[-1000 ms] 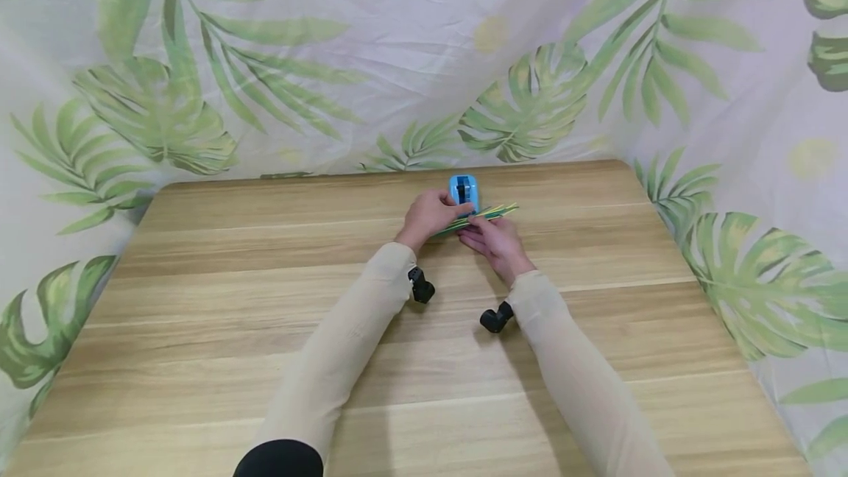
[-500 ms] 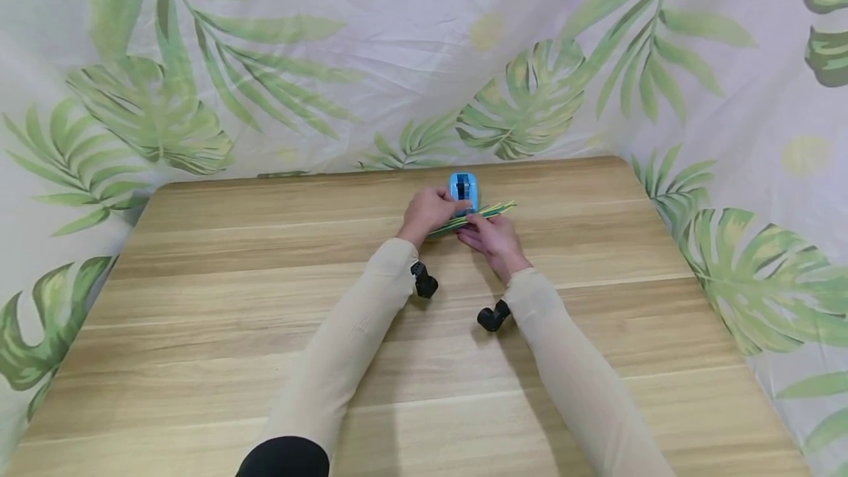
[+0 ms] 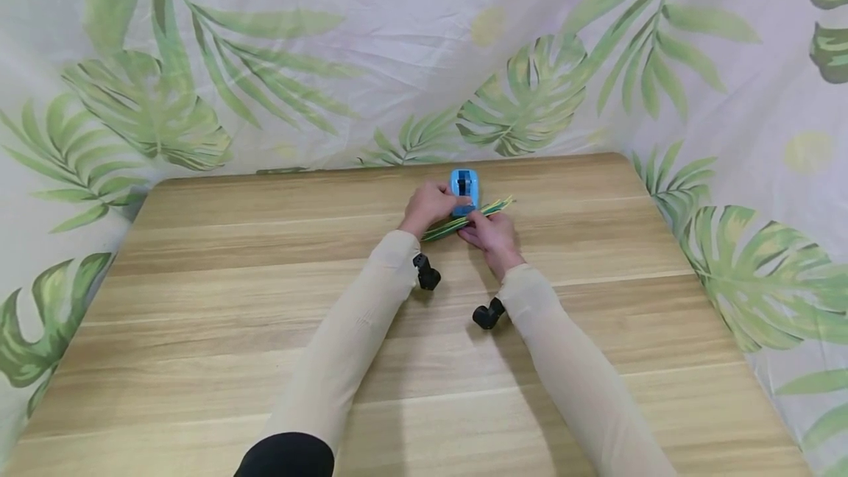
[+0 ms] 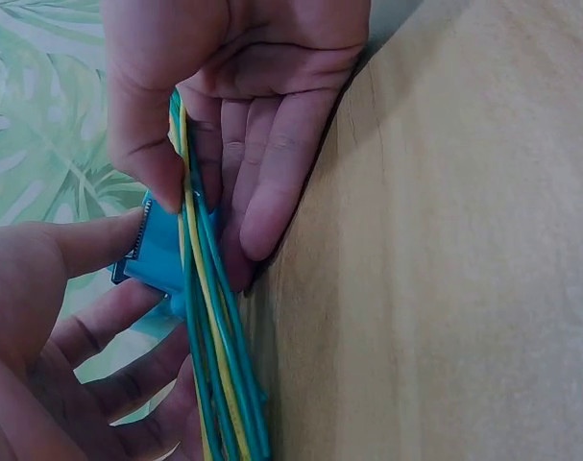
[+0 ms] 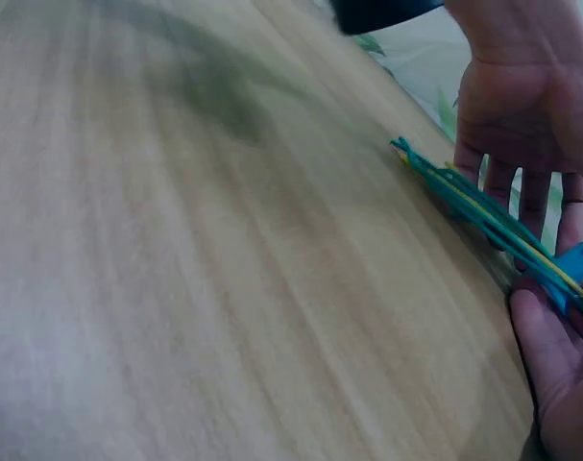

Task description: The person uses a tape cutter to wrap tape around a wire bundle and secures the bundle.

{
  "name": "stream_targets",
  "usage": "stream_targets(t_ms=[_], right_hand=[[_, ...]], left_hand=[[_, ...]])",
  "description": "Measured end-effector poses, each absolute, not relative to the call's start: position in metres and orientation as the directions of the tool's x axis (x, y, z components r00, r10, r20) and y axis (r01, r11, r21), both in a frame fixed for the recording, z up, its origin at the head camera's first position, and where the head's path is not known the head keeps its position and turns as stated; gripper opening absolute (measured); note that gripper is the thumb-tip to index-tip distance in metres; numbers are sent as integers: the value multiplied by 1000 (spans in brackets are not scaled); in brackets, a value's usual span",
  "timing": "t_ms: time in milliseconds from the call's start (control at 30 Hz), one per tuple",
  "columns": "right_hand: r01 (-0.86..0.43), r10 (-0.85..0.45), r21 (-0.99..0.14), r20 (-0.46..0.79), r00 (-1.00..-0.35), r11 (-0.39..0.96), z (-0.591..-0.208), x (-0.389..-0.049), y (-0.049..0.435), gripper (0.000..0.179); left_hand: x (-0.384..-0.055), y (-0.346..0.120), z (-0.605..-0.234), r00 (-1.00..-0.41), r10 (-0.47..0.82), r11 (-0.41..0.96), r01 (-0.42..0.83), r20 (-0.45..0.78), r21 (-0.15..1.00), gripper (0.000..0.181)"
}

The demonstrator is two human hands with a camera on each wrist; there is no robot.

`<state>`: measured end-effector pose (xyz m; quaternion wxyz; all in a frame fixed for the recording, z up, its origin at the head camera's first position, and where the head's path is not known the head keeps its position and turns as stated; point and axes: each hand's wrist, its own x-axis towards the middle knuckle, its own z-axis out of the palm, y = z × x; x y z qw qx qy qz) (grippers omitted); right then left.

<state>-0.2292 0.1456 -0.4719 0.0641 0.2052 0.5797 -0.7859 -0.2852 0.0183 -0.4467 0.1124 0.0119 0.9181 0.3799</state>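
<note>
A light-blue tape dispenser [image 3: 465, 188] stands near the back edge of the table, its serrated cutter toward me. My left hand [image 3: 429, 206] is at its front end; in the left wrist view the thumb lies at the cutter and the index finger just below it, pinching that end. Between thumb and fingers, my right hand [image 3: 495, 235] pinches a bundle of thin green and yellow wires [image 4: 209, 317]. The bundle runs slantwise across the dispenser's front, with its left part passing beside the left fingers. In the right wrist view, one end of the wires [image 5: 464, 197] points out past the left hand.
The wooden table [image 3: 265, 330] spreads out in front of me and to both sides. Behind it hangs a leaf-patterned cloth [image 3: 278, 72]. Black wrist cameras [image 3: 489, 313] stick out from both sleeves near the tabletop.
The wire bundle has shifted slightly left and slants a little more, along with the right hand. The left hand keeps its place at the dispenser.
</note>
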Motion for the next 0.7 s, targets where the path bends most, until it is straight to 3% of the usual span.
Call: stream_targets(t_ms=[133, 500, 700], right_hand=[[306, 149, -901, -364, -919, -308, -474, -229, 145, 26], [233, 34, -897, -265, -964, -376, -479, -221, 152, 30], [315, -44, -843, -330, -943, -436, -475, -215, 163, 32]], left_hand=[[-285, 18, -448, -976, 109, 706, -57, -187, 706, 46], [-284, 12, -449, -982, 77, 685, -74, -173, 725, 46], [-280, -4, -453, -974, 90, 501, -134, -206, 855, 56]])
